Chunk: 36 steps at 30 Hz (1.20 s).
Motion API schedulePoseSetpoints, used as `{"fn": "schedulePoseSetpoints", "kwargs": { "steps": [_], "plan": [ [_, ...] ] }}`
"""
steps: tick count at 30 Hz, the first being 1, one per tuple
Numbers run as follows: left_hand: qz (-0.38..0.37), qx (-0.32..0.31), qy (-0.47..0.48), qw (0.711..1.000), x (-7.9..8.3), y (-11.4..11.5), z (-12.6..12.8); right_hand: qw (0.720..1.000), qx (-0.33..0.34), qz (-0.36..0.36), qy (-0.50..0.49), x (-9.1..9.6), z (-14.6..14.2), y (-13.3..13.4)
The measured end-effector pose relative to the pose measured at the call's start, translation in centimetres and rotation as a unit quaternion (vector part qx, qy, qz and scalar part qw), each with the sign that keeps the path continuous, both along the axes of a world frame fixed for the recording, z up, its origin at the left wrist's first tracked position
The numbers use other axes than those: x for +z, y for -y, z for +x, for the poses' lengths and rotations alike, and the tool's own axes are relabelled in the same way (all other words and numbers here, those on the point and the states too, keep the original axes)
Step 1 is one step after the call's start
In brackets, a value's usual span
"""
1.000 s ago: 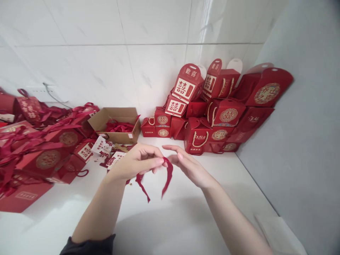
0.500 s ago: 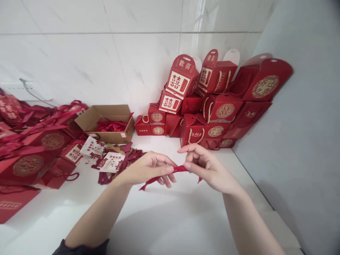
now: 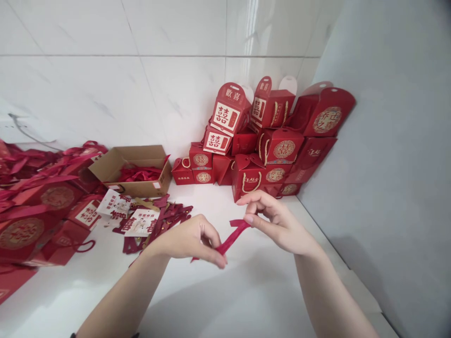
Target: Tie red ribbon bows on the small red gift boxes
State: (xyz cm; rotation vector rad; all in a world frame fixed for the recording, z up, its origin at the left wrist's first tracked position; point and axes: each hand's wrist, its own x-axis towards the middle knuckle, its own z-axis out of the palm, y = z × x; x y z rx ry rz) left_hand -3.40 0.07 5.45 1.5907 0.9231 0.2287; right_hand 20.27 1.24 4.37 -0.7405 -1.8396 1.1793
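Observation:
A short length of red ribbon (image 3: 233, 238) is stretched slantwise between my two hands, above the white table (image 3: 211, 300). My left hand (image 3: 197, 241) pinches its lower part between thumb and fingers, and a small ribbon end pokes out below that hand. At the upper part, my right hand (image 3: 269, 218) grips the ribbon between thumb and index finger, with a loose tail sticking out to the left. Left of my hands lies a pile of dark red straps with small gold-coloured pieces (image 3: 172, 218), with white printed cards (image 3: 143, 222) on it.
An open cardboard box (image 3: 143, 188) holding red ribbons stands near the tiled wall. Red gift boxes (image 3: 283, 148) with rope handles are stacked at the back right, against a grey side panel (image 3: 380, 164). More red boxes with ribbons (image 3: 45, 225) crowd the left side.
My left hand has moved down and turned, and the ribbon now slants down toward it instead of running nearly level. The camera view has shifted slightly to the right.

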Motion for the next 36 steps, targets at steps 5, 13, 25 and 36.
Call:
{"fn": "schedulePoseSetpoints", "kwargs": {
  "steps": [5, 13, 25, 36],
  "plan": [
    [-0.028, -0.007, 0.094, 0.995, -0.3, 0.5, 1.1, 0.998, 0.049, -0.017, 0.022, 0.6, -0.2, 0.6],
    [0.037, 0.032, 0.044, 0.998, -0.2, 1.1, 1.4, 0.997, 0.059, 0.006, 0.059, 0.6, -0.9, 1.0],
    [0.198, -0.098, 0.120, 0.968, 1.8, 1.9, 0.0, 0.990, 0.118, -0.070, -0.035, -2.2, -0.4, -1.5],
    [0.118, 0.102, 0.130, 0.979, 1.2, 1.2, -1.2, 0.971, 0.159, -0.158, 0.084, -7.6, -0.3, -6.3]
  ]
}}
